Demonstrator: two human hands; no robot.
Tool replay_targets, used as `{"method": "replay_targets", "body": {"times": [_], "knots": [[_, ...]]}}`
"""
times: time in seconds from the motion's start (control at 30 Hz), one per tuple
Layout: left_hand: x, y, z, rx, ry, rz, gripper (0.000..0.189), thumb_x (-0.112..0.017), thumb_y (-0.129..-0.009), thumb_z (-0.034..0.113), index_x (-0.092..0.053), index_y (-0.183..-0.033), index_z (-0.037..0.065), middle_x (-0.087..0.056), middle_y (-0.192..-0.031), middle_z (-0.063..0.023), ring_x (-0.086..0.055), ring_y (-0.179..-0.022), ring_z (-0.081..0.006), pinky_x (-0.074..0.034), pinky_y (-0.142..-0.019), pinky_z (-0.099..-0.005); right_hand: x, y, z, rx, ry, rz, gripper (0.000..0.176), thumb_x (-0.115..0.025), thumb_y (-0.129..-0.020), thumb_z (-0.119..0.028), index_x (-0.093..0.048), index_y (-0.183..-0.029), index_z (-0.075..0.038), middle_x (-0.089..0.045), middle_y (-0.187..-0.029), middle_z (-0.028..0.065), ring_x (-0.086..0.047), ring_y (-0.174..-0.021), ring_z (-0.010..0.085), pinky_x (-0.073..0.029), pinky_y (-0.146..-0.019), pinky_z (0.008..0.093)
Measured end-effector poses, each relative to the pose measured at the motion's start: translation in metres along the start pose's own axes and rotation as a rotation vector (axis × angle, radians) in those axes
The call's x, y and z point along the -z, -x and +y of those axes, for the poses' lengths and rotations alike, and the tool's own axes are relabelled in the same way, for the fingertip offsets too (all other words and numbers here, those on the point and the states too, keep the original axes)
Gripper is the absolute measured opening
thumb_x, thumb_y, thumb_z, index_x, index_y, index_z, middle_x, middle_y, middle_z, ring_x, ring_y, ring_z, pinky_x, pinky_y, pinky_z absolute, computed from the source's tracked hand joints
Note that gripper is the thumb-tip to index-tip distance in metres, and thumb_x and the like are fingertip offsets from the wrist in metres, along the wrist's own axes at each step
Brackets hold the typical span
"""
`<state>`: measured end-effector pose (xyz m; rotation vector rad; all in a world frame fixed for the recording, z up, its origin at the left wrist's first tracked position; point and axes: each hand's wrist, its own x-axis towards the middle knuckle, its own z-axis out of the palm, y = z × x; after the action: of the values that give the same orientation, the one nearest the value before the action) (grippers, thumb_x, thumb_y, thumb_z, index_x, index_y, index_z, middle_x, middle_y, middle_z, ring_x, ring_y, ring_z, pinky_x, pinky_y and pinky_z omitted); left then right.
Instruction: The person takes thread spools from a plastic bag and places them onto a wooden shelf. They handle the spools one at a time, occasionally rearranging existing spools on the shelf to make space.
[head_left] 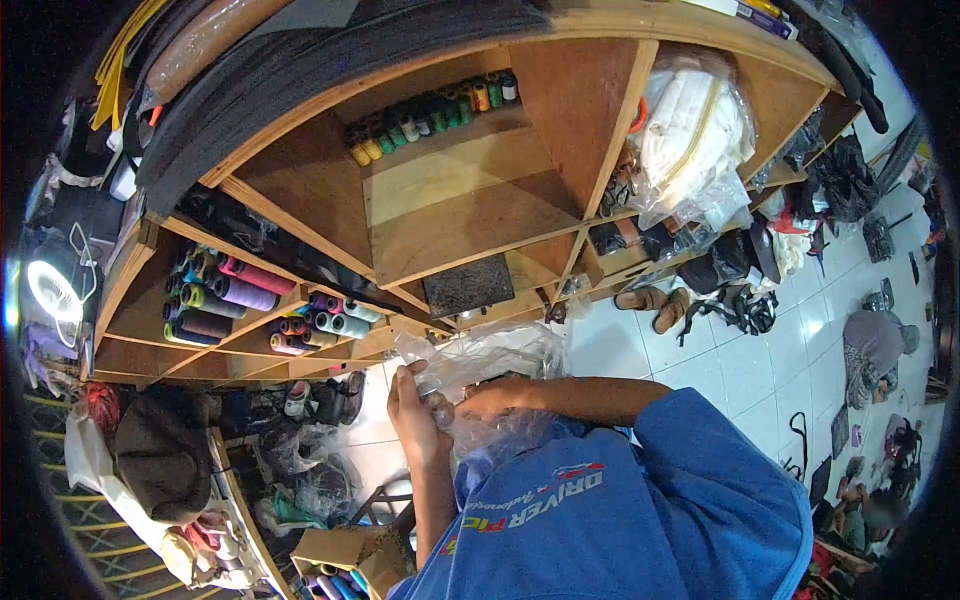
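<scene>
My left hand (416,420) is raised in front of my chest, fingers closed on the edge of a clear plastic bag (500,352). The thin, crumpled film spreads from that hand across to the right and hangs down over my blue shirt (600,500). Bent across my body, my right forearm brings my right hand (495,397) up against the bag, with film in front of and around it. Its fingers are hidden by the plastic, so whether they grip anything does not show. The bag's contents cannot be made out.
Ahead stands a wooden shelf (470,255) with thread spools (240,290) and a bag of white material (690,130). Sandals (655,305) and black straps lie on the tiled floor (740,350). A cardboard box (345,552) holds spools at lower left. Another person (870,510) is far right.
</scene>
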<state>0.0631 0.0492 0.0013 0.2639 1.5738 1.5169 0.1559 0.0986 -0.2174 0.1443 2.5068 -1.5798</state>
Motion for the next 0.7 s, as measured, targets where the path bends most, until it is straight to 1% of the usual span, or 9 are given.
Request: {"method": "replay_targets", "body": {"times": [0.07, 0.17, 0.27, 0.33, 0.37, 0.43, 0.53, 0.6, 0.7], "knots": [[0.003, -0.004, -0.004, 0.018, 0.039, -0.026, 0.036, -0.043, -0.095, 0.039, -0.054, -0.096, 0.004, -0.032, -0.049, 0.0042, -0.028, -0.036, -0.006, -0.023, -0.034, -0.0229, 0.001, -0.003, 0.004, -0.043, -0.013, -0.038, 0.047, -0.06, -0.072, -0.012, -0.05, -0.117, -0.009, -0.059, -0.11, 0.015, -0.057, -0.101, 0.0295, -0.043, -0.087, 0.0397], [0.0, -0.002, -0.004, 0.01, 0.017, -0.008, 0.034, -0.043, -0.096, 0.037, -0.054, -0.095, 0.004, -0.036, -0.052, 0.0026, -0.03, -0.037, -0.0061, -0.024, -0.034, -0.0223, -0.018, -0.01, 0.026, -0.078, -0.325, -0.055, 0.047, -0.06, -0.072, -0.01, -0.05, -0.117, -0.009, -0.059, -0.111, 0.0145, -0.056, -0.102, 0.0278, -0.042, -0.089, 0.0392], [0.003, -0.003, -0.009, 0.03, 0.035, -0.049, 0.033, -0.044, -0.096, 0.034, -0.054, -0.094, 0.003, -0.045, -0.06, -0.0001, -0.035, -0.039, -0.0059, -0.027, -0.035, -0.0209, -0.021, -0.005, 0.027, -0.162, -0.113, -0.039, 0.048, -0.061, -0.071, -0.01, -0.049, -0.118, -0.01, -0.059, -0.112, 0.0138, -0.057, -0.102, 0.0266, -0.042, -0.089, 0.0395], [0.002, -0.001, -0.006, 0.045, 0.047, -0.063, 0.033, -0.044, -0.096, 0.033, -0.054, -0.094, 0.003, -0.046, -0.061, -0.0006, -0.035, -0.04, -0.0059, -0.027, -0.035, -0.021, -0.02, -0.002, 0.029, 0.012, -0.082, 0.011, 0.035, -0.056, -0.08, -0.017, -0.053, -0.114, -0.01, -0.061, -0.107, 0.0127, -0.058, -0.097, 0.0274, -0.044, -0.084, 0.0397], [0.002, -0.001, -0.006, 0.034, 0.039, -0.055, 0.033, -0.044, -0.096, 0.035, -0.054, -0.094, 0.003, -0.04, -0.057, 0.0012, -0.032, -0.038, -0.006, -0.025, -0.035, -0.0215, -0.019, -0.001, 0.029, 0.099, -0.067, 0.037, 0.03, -0.053, -0.084, -0.021, -0.055, -0.112, -0.01, -0.062, -0.104, 0.0122, -0.059, -0.094, 0.0278, -0.045, -0.082, 0.0398], [0.0, -0.002, -0.01, 0.013, 0.026, -0.042, 0.035, -0.044, -0.095, 0.039, -0.053, -0.094, 0.005, -0.03, -0.048, 0.0047, -0.026, -0.035, -0.006, -0.022, -0.034, -0.0226, -0.013, 0.003, 0.018, 0.049, -0.045, 0.035, 0.033, -0.056, -0.081, -0.018, -0.054, -0.113, -0.01, -0.062, -0.106, 0.0123, -0.059, -0.096, 0.0285, -0.045, -0.082, 0.0401], [0.001, -0.004, -0.013, 0.003, 0.018, -0.043, 0.035, -0.044, -0.095, 0.039, -0.053, -0.094, 0.005, -0.03, -0.048, 0.0047, -0.027, -0.035, -0.0061, -0.022, -0.034, -0.0223, -0.013, 0.001, 0.014, -0.071, -0.159, -0.006, 0.04, -0.059, -0.074, -0.012, -0.052, -0.113, -0.008, -0.062, -0.105, 0.0142, -0.058, -0.098, 0.0294, -0.044, -0.085, 0.0405], [0.001, -0.004, -0.012, 0.015, 0.026, -0.038, 0.035, -0.044, -0.095, 0.039, -0.053, -0.094, 0.005, -0.03, -0.048, 0.0048, -0.027, -0.034, -0.0061, -0.022, -0.033, -0.0222, -0.016, 0.0, 0.016, -0.076, -0.162, -0.013, 0.04, -0.059, -0.074, -0.012, -0.052, -0.113, -0.008, -0.062, -0.104, 0.0139, -0.058, -0.097, 0.029, -0.044, -0.085, 0.0409], [0.001, -0.003, -0.01, 0.027, 0.035, -0.049, 0.034, -0.045, -0.095, 0.038, -0.054, -0.093, 0.005, -0.031, -0.048, 0.0049, -0.028, -0.035, -0.006, -0.022, -0.033, -0.0221, -0.016, -0.002, 0.015, 0.003, -0.004, -0.004, 0.032, -0.054, -0.08, -0.017, -0.053, -0.111, -0.01, -0.062, -0.103, 0.0117, -0.059, -0.092, 0.0273, -0.045, -0.081, 0.0415]]}}
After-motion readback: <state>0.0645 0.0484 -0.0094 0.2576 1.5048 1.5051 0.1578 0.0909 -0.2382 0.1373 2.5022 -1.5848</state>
